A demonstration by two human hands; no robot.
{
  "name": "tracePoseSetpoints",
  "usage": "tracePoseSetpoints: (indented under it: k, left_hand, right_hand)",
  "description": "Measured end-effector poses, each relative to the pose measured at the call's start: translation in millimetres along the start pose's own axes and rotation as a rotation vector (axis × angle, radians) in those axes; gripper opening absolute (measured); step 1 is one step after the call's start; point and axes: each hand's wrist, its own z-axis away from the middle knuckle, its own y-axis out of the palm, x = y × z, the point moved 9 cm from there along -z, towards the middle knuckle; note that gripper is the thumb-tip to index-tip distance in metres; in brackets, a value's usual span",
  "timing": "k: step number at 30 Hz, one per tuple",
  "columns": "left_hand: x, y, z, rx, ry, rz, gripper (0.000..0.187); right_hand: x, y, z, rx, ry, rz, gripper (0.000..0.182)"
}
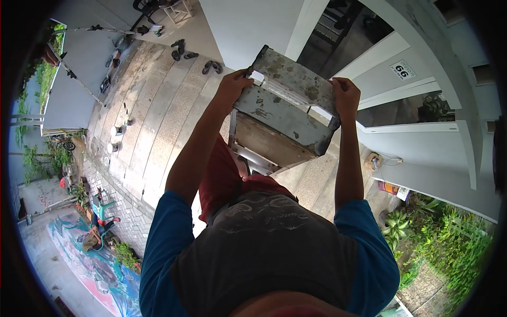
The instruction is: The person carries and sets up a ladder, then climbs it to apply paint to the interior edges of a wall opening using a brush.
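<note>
A worn wooden stool [285,116], its grey top made of two boards with a gap between them, is held up in front of my body. Dark stains and peeling patches mark the boards, and a brown side panel and pale rails show below. My left hand [234,89] is closed on the stool's left edge, by the gap. On the opposite edge, my right hand [346,98] is closed with its fingers partly hidden behind the board.
Sandals [212,67] lie on the tiled floor [153,105] ahead. Two paint cans [113,147] stand at the left. A seated person [94,238] is at the lower left. Plants [443,243] grow at the right, below a white wall with windows.
</note>
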Motion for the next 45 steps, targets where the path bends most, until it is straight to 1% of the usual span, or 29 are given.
tracePoseSetpoints:
  k: [2, 6, 7, 10, 13, 14, 16, 18, 21, 26, 27, 29, 31, 34, 38, 40, 41, 43, 45]
  left_hand:
    - [-4, 4, 3, 0.013, 0.003, -0.002, 0.042]
    - [2, 4, 6, 0.018, -0.007, 0.019, 0.04]
    - [-1, 4, 8, 0.008, -0.026, -0.038, 0.042]
    - [4, 4, 3, 0.028, -0.037, -0.023, 0.045]
    - [14, 2, -2, 0.052, -0.044, -0.065, 0.049]
    - [28, -4, -12, 0.056, -0.005, -0.072, 0.05]
    - [26, -4, -12, 0.055, 0.063, -0.096, 0.051]
    - [24, -5, -9, 0.033, 0.062, -0.205, 0.052]
    - [20, 1, -6, 0.071, 0.064, -0.174, 0.052]
    - [17, -2, -4, 0.032, 0.1, -0.282, 0.049]
    - [18, -1, -3, 0.042, 0.085, -0.258, 0.049]
    - [27, -2, -2, 0.057, 0.08, -0.251, 0.05]
    - [23, -1, -5, 0.066, 0.095, -0.242, 0.051]
    - [21, -1, -3, 0.072, 0.091, -0.294, 0.052]
    - [25, 0, -5, 0.081, 0.085, -0.334, 0.054]
    - [21, 2, -6, 0.09, 0.098, -0.339, 0.055]
    - [22, 2, -5, 0.091, 0.086, -0.327, 0.056]
    - [20, 3, -2, 0.101, 0.075, -0.32, 0.057]
    - [23, 3, -3, 0.11, 0.024, -0.393, 0.056]
  right_hand:
    - [-1, -2, 1, -0.009, -0.018, -0.014, 0.02]
    - [1, -1, 1, -0.02, 0.036, -0.018, 0.019]
    - [-2, 0, 2, -0.005, 0.033, -0.029, 0.018]
    - [-7, -1, 4, 0.009, 0.046, -0.016, 0.016]
    - [-8, -2, 5, -0.025, 0.079, -0.034, 0.018]
    - [-6, -2, 6, -0.02, 0.096, -0.013, 0.018]
    - [-2, -3, 10, -0.027, 0.111, 0.01, 0.019]
    - [-5, -4, 11, -0.043, 0.109, 0.058, 0.02]
    - [-16, -5, 12, -0.048, 0.151, 0.063, 0.018]
    - [-1, -5, 14, -0.048, 0.185, 0.125, 0.018]
    - [-3, -4, 14, -0.022, 0.194, 0.135, 0.02]
    - [0, -5, 17, -0.029, 0.206, 0.138, 0.02]
    - [3, -4, 12, -0.039, 0.198, 0.137, 0.019]
    - [4, -3, 15, -0.046, 0.215, 0.115, 0.018]
    - [2, -3, 15, -0.05, 0.185, 0.11, 0.019]
    - [-2, -3, 14, -0.049, 0.226, 0.137, 0.019]
    - [-1, -3, 14, -0.06, 0.194, 0.11, 0.019]
    - [0, -4, 14, -0.071, 0.207, 0.114, 0.019]
    - [1, -4, 14, -0.085, 0.219, 0.118, 0.019]
